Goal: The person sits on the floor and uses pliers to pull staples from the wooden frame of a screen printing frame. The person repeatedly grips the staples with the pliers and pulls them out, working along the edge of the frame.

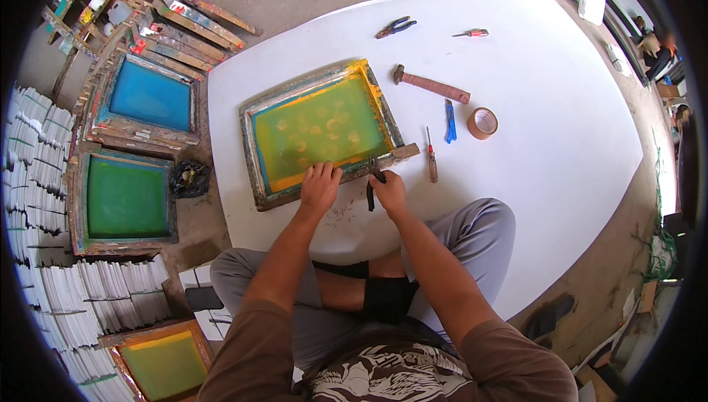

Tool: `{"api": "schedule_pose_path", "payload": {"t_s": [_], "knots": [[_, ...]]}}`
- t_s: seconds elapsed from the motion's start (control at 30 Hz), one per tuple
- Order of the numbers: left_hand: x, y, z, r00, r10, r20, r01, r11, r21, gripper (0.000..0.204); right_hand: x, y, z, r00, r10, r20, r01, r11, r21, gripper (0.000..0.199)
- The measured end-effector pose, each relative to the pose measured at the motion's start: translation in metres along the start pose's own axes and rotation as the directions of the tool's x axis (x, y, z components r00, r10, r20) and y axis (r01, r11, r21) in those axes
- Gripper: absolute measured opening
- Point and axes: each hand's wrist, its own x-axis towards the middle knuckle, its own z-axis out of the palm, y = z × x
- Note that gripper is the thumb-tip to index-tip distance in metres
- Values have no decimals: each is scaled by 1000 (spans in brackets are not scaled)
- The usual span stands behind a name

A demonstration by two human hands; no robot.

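Screen frame (pixel 324 133) with yellow mesh lies on the white board (pixel 546 144), near edge toward the person. Left hand (pixel 319 186) presses flat, open, on its near rail; right hand (pixel 389 190) grips a dark tool (pixel 371 194) there. Mesh remains attached.

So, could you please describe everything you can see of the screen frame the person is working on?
The screen frame is a rectangular wooden frame, worn and paint-stained, with yellow-green mesh showing faint pale blotches and yellow and blue tape along its inner edges. It lies flat, slightly askew, on the white board. The left hand presses on its near rail; the right hand holds a dark tool at that rail.
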Motion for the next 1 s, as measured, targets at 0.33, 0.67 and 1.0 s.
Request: {"api": "schedule_pose_path", "payload": {"t_s": [0.33,0.67,1.0], "knots": [[-4,-11,14,997,-71,0,67,941,-332,5,7,-6,-9,944,255,209,-267,963,34,27],[2,-3,1,973,-122,-194,35,915,-402,10,-1,-30,-27,880,342,330,-418,888,193,22],[18,21,13,966,-73,-248,-10,948,-318,13,0,-31,-26,857,372,357,-464,857,222,23]]}}
